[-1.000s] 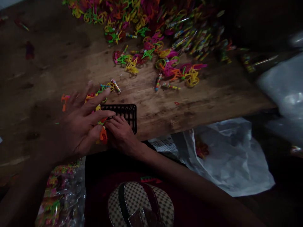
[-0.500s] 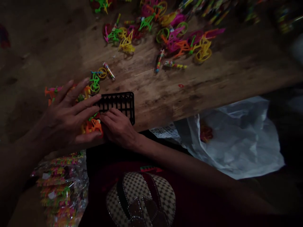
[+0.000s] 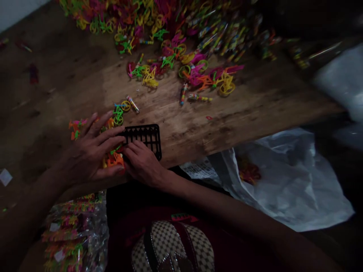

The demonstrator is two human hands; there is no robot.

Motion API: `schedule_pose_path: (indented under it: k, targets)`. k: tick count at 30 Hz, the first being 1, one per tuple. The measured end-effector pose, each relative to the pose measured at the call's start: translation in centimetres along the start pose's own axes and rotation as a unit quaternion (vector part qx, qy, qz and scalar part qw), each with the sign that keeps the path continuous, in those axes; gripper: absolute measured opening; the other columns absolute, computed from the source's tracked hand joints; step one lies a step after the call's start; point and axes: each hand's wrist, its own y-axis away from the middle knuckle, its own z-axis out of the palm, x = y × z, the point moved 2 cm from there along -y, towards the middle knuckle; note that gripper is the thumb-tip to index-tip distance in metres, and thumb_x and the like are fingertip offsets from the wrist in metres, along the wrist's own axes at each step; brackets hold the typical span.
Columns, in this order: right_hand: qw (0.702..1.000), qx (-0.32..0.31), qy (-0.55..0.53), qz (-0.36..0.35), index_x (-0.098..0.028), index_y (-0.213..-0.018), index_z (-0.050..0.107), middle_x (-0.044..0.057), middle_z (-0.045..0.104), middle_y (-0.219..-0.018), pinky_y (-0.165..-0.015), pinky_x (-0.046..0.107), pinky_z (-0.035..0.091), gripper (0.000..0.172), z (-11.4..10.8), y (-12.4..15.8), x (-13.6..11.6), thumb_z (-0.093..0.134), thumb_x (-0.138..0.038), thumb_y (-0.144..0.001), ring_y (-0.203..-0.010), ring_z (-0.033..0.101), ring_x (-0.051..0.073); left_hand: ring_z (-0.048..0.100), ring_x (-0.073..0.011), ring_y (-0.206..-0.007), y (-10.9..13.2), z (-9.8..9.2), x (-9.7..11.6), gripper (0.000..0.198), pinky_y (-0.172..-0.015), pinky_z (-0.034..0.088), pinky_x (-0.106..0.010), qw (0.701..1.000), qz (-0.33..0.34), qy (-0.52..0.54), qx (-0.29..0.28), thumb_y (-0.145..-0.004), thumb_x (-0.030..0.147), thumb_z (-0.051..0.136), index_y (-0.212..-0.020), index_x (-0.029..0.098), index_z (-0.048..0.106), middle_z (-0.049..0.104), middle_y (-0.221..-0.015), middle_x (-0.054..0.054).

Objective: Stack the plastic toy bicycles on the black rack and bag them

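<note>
A black plastic rack with slots (image 3: 159, 143) lies at the table's near edge, its left part hidden under bright plastic toy pieces (image 3: 115, 158) in orange, green and yellow. My left hand (image 3: 95, 151) rests over these pieces with its fingers spread. Close by, my right hand (image 3: 144, 162) has its fingers curled together over the rack's near side, fingertips against the pieces; what they pinch, if anything, is hidden. Just beyond the rack sit a small green toy bicycle (image 3: 118, 115) with a yellow wheel and a clear tube of coloured beads (image 3: 133, 104).
Across the wooden table (image 3: 176, 132) lies a big pile of colourful toy bicycles (image 3: 147, 22), with bead-filled tubes (image 3: 221, 37) to its right. A white plastic bag (image 3: 286, 181) hangs at the right edge. Packed toys in clear bags (image 3: 76, 230) are below left.
The camera view has shifted, so more of the far pile shows and the hands appear lower. Both hands keep nearly the same pose at the rack.
</note>
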Motion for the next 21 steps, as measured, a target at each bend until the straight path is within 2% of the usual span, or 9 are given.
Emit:
schedule_pose_path:
  k: [3, 5, 8, 11, 13, 16, 21]
  targets:
    - [1.0, 0.001, 0.001, 0.015, -0.015, -0.098, 0.065, 0.011, 0.064, -0.095, -0.082, 0.037, 0.044, 0.023, -0.1, 0.0, -0.1, 0.044, -0.022, -0.104, -0.089, 0.05, 0.024, 0.021, -0.0327, -0.159, 0.0, -0.4, 0.1, 0.066, -0.131, 0.016, -0.06, 1.0, 0.007, -0.002, 0.002, -0.096, 0.056, 0.053, -0.15, 0.021, 0.044, 0.051, -0.158, -0.009]
    - [1.0, 0.01, 0.0, 0.018, -0.015, -0.098, 0.066, 0.011, 0.064, -0.094, -0.081, 0.036, 0.043, 0.025, -0.1, 0.0, -0.2, 0.043, -0.022, -0.105, -0.088, 0.05, 0.024, 0.019, -0.0351, -0.16, -0.3, -0.9, 0.8, 0.077, -0.131, 0.013, -0.061, 1.0, -0.021, -0.018, 0.0, -0.094, 0.06, 0.054, -0.158, 0.023, 0.033, 0.043, -0.163, -0.009]
    - [1.0, 0.024, -0.002, 0.007, -0.014, -0.1, 0.067, 0.01, 0.064, -0.094, -0.078, 0.036, 0.043, 0.028, 0.0, 0.1, -0.1, 0.041, -0.023, -0.106, -0.087, 0.049, 0.023, 0.017, -0.039, -0.16, -0.8, -1.5, 2.5, 0.08, -0.129, 0.01, -0.065, 0.986, -0.153, -0.062, 0.021, -0.095, 0.055, 0.053, -0.162, 0.023, 0.025, 0.032, -0.169, -0.009]
    - [1.0, 0.03, 0.0, 0.005, -0.015, -0.099, 0.067, 0.011, 0.064, -0.095, -0.077, 0.036, 0.043, 0.027, 0.2, 0.3, -0.1, 0.041, -0.022, -0.105, -0.088, 0.048, 0.023, 0.015, -0.0417, -0.159, -1.2, -1.2, 3.9, 0.078, -0.128, 0.016, -0.067, 0.947, -0.312, -0.059, 0.039, -0.095, 0.052, 0.052, -0.161, 0.018, 0.029, 0.03, -0.169, -0.014]
    - [0.999, 0.033, 0.004, 0.008, -0.015, -0.098, 0.067, 0.01, 0.063, -0.094, -0.077, 0.036, 0.043, 0.027, 0.3, 0.4, -0.1, 0.042, -0.021, -0.105, -0.087, 0.048, 0.023, 0.014, -0.0431, -0.159, -1.6, -0.4, 4.3, 0.076, -0.127, 0.018, -0.068, 0.926, -0.37, -0.044, 0.05, -0.095, 0.049, 0.052, -0.159, 0.015, 0.032, 0.029, -0.169, -0.017]
    - [0.999, 0.038, 0.005, 0.008, -0.012, -0.1, 0.067, 0.01, 0.064, -0.092, -0.076, 0.036, 0.043, 0.025, 0.3, 0.5, -0.2, 0.044, -0.021, -0.105, -0.086, 0.047, 0.023, 0.015, -0.044, -0.159, -2.1, 0.8, 4.5, 0.073, -0.127, 0.018, -0.068, 0.909, -0.411, -0.042, 0.064, -0.092, 0.041, 0.052, -0.158, 0.014, 0.034, 0.029, -0.169, -0.017]
    - [0.998, 0.059, -0.009, -0.008, -0.008, -0.096, 0.068, 0.011, 0.062, -0.088, -0.075, 0.036, 0.043, 0.03, 0.0, 0.5, -0.3, 0.041, -0.019, -0.104, -0.085, 0.046, 0.024, 0.018, -0.0434, -0.158, -2.5, 1.7, 4.5, 0.075, -0.128, 0.017, -0.066, 0.905, -0.418, -0.053, 0.058, -0.09, 0.038, 0.053, -0.159, 0.015, 0.032, 0.029, -0.169, -0.014]
